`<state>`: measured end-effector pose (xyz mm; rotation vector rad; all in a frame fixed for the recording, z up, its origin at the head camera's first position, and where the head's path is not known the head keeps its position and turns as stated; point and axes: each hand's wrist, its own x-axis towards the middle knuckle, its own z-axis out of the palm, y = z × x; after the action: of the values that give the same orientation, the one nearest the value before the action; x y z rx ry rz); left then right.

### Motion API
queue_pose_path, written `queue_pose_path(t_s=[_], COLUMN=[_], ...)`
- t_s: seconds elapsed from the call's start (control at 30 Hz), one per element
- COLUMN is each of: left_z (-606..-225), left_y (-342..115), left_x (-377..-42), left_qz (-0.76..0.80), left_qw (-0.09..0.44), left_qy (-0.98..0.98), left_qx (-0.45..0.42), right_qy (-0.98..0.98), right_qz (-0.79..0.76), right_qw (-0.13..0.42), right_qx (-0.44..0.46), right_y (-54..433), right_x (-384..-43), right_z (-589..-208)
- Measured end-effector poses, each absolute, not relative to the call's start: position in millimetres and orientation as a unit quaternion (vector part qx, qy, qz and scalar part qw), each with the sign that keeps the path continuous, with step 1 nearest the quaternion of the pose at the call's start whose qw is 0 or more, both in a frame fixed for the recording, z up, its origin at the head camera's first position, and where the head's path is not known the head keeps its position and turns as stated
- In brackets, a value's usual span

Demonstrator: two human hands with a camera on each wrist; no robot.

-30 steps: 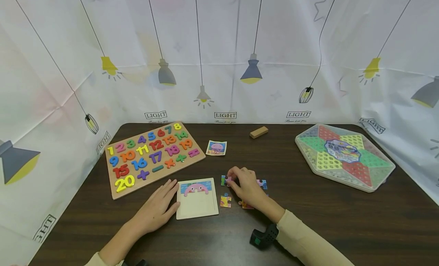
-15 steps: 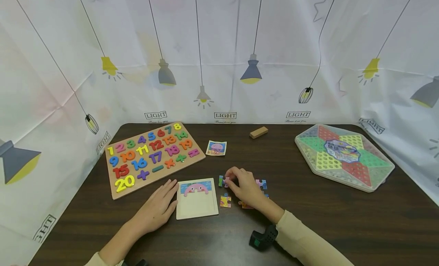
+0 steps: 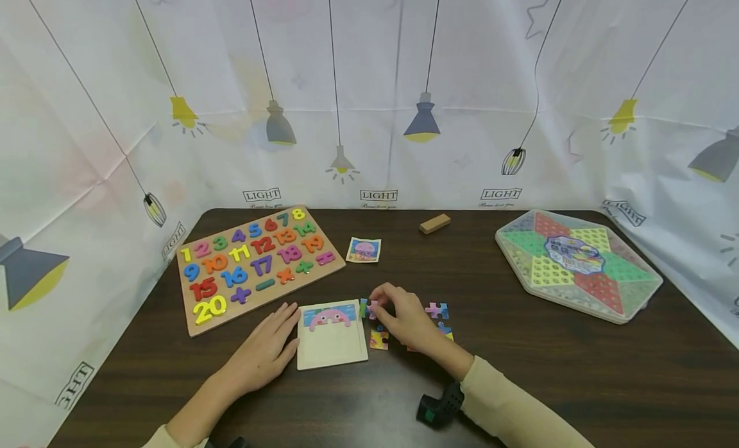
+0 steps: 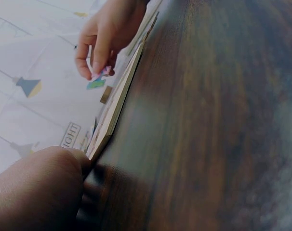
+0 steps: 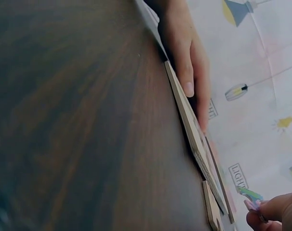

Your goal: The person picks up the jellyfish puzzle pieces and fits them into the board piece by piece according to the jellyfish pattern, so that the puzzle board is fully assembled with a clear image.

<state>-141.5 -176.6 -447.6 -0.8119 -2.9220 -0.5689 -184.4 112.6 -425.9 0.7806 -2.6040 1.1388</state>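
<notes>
A small jigsaw puzzle piece (image 3: 372, 309), pink with green and blue, is pinched between the thumb and fingers of my right hand (image 3: 408, 319). In the left wrist view that puzzle piece (image 4: 97, 83) is off the table. My left hand (image 3: 262, 352) lies with straight fingers along the left edge of the wooden puzzle tray (image 3: 331, 352). Across the tray's top sit joined pieces (image 3: 330, 317) showing a pink octopus-like face; its lower part is bare wood. Beneath the right hand lies a yellow piece (image 3: 379, 339). Farther right is a pink-and-blue piece (image 3: 437, 310); others are partly hidden by the hand.
A number board (image 3: 254, 268) with colourful digits lies at the back left. Behind the tray is a small picture card (image 3: 364, 249). A wooden block (image 3: 435, 224) rests near the back edge, and a hexagonal board game (image 3: 580, 265) lies at the right.
My right hand has moved left with the pinched puzzle piece, bringing it to the tray's upper right edge. The left hand stays almost still.
</notes>
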Motion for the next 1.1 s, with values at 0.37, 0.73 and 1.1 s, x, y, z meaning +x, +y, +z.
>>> queue_pose_path(t_s=[0.37, 0.73, 1.1], left_z=[-451, -449, -448], left_y=[-176, -176, -176], left_x=[-142, -142, -142], left_qz=[-0.185, -0.181, -0.183], left_qw=[0.025, 0.029, 0.031], left_qy=[-0.948, -0.949, -0.949], left_qx=[-0.258, -0.257, -0.257], right_qy=[-0.876, -0.871, -0.867], right_qz=[0.384, 0.386, 0.367], right_qw=[0.076, 0.055, 0.069], right_qx=[0.283, 0.298, 0.330], right_y=[103, 83, 66], right_x=[-184, -181, -181], right_z=[-420, -416, -421])
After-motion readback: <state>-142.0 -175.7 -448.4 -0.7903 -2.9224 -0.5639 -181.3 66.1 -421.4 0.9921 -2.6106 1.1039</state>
